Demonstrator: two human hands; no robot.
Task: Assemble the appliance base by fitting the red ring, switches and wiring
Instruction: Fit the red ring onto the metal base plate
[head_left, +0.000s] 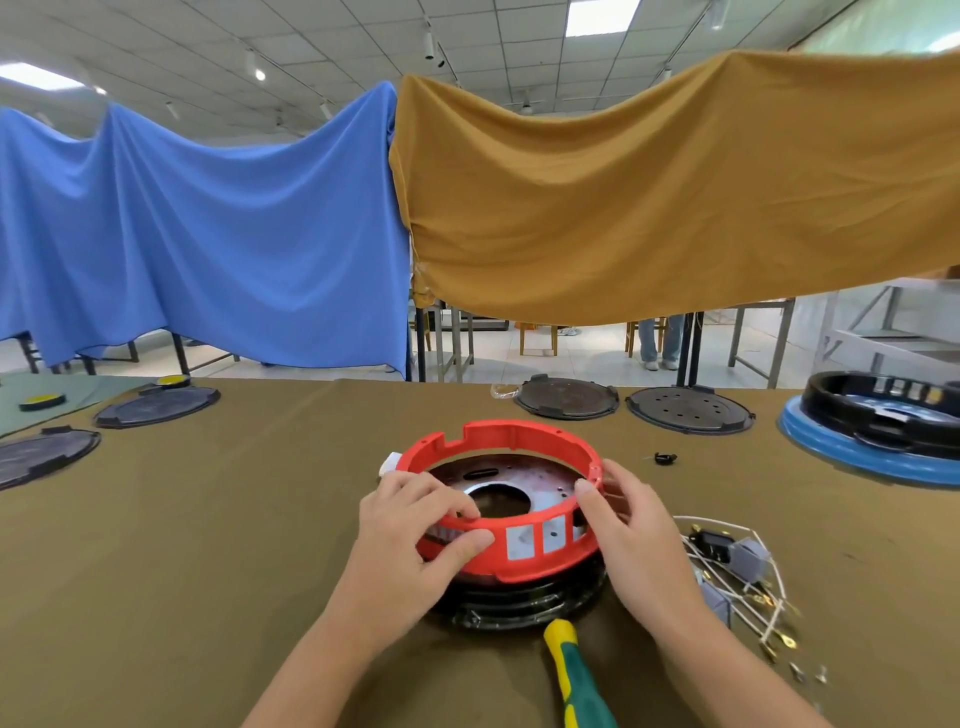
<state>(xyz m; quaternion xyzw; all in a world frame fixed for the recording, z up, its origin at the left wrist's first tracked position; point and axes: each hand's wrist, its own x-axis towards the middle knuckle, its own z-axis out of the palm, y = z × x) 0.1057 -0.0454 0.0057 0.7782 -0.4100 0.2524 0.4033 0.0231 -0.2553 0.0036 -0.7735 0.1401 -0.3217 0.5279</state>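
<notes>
Head view: red ring (511, 441) gripped at its near rim by both hands, seated loosely atop the black base (519, 605), tilted slightly. Left hand (410, 540) pinching the front-left wall, thumb outside, fingers curled over the edge; right hand (631, 535) clasping the right wall, thumb (587, 496) inside. Wiring with switches (737, 566) just right of the right hand's fingers, sprawled loosely, nearer that hand. Screwdriver (576, 675) just below both wrists, handle pointing toward the base. Probably still aligning ring to base. Olive cloth-covered table (208, 545) underneath; black round plates (688, 410) well beyond the fingers; blue and mustard sheets (623, 197) hung behind.
</notes>
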